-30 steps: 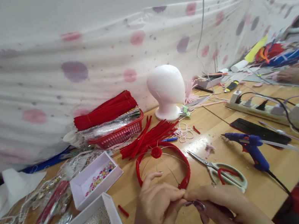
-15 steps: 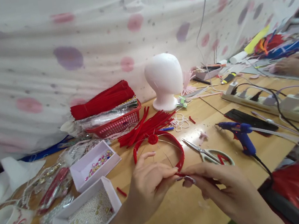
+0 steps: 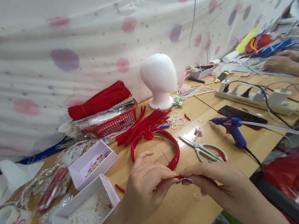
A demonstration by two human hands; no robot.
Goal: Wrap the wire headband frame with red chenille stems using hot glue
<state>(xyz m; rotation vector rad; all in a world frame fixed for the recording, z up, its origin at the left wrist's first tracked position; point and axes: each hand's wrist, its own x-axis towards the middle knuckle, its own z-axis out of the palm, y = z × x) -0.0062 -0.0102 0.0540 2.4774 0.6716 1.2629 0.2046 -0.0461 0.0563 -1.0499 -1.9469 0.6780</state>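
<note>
Both hands meet close in front of a red hoop (image 3: pixel 176 148) lying on the table, with a round red disc (image 3: pixel 148 135) and thin wires on its far side. My left hand (image 3: pixel 150 181) is closed, thumb and index finger pinching a short red chenille stem (image 3: pixel 179 176); its little finger sticks out over the hoop. My right hand (image 3: pixel 223 186) pinches the same stem from the other side, the fingertips almost touching. Most of the stem is covered by the fingers. Scissors (image 3: pixel 202 148) with pale handles rest open to the right of the hoop.
White boxes of pearl beads (image 3: pixel 87 219) and coloured gems (image 3: pixel 97 163) stand left. Behind are a red basket (image 3: pixel 113 123), loose red stems (image 3: pixel 142 124) and a white foam head (image 3: pixel 159 79). A blue glue gun (image 3: pixel 232 128), phone and power strip (image 3: pixel 258 102) lie right, near another person's hands (image 3: pixel 282 62).
The view has turned slightly right, so table things sit further left. My hands stay pinched together on the red stem, a little further clear of the hoop's near edge.
</note>
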